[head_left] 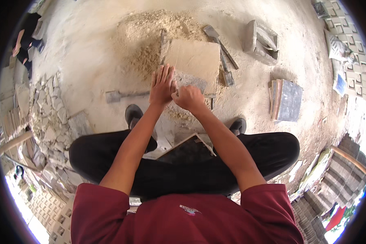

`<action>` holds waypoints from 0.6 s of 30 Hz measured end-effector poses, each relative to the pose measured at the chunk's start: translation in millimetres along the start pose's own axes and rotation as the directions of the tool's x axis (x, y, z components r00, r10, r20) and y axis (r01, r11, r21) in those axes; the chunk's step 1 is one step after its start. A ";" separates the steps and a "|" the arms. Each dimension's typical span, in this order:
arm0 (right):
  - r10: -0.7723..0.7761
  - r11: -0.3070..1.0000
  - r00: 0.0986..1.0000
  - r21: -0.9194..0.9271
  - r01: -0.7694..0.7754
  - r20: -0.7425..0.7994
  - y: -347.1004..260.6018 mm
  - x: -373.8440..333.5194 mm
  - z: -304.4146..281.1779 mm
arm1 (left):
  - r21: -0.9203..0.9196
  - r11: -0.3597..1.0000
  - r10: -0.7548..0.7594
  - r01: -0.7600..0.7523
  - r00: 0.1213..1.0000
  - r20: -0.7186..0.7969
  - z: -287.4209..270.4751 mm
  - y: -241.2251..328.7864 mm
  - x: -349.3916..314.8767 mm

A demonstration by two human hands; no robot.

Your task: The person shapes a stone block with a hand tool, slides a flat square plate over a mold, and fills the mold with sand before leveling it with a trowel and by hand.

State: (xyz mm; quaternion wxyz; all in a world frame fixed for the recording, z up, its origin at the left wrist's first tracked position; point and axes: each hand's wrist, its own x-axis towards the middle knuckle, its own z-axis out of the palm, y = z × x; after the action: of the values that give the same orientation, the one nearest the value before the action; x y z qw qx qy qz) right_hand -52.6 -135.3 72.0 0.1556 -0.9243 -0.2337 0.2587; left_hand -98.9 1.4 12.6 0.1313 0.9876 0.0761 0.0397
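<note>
A pale square stone slab (197, 55) lies between my feet and a mound of tan grit. Over its near part is a smaller grey, rough-faced piece (187, 80). My left hand (162, 89) is open, its fingers stretched away from me along the left edge of the slab and the grey piece. Close beside it, my right hand (190, 97) is closed at the near edge of the grey piece, thumb side toward the left hand. Whatever its fingers hold, if anything, is hidden under the fist.
Long-handled hammers (227, 78) lie right of the slab; another hammer (113, 96) lies left. A hollow concrete block (252, 40) and leaning dark tiles (289, 101) are at the right. Broken stone (49, 105) piles up left. A person (27, 38) sits far left.
</note>
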 end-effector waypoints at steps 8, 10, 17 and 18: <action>-0.169 0.972 0.986 -0.162 0.168 0.013 -8.3 85.2 -79.4 | 0.005 0.999 -0.035 0.036 0.984 -0.174 -20.5 -13.2 107.1; -0.051 0.994 0.996 -0.095 0.057 0.068 -12.2 128.8 -110.5 | -0.007 0.996 -0.084 0.083 0.992 -0.095 -20.4 -17.3 157.3; -0.066 0.992 0.997 -0.102 0.071 0.047 0.0 147.4 -89.5 | 0.033 0.988 -0.152 0.154 0.987 -0.047 14.0 -25.7 143.8; -0.010 0.995 0.988 -0.093 0.024 0.152 -2.5 138.5 -78.3 | 0.036 0.987 -0.151 0.154 0.986 -0.075 15.0 -25.4 133.5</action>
State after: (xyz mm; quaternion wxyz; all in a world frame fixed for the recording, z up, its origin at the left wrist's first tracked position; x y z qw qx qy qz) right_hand 94.5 -75.2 80.9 0.0957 -0.9062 -0.2648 0.3156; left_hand 30.5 43.3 -0.8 0.1103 0.9793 0.1571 0.0637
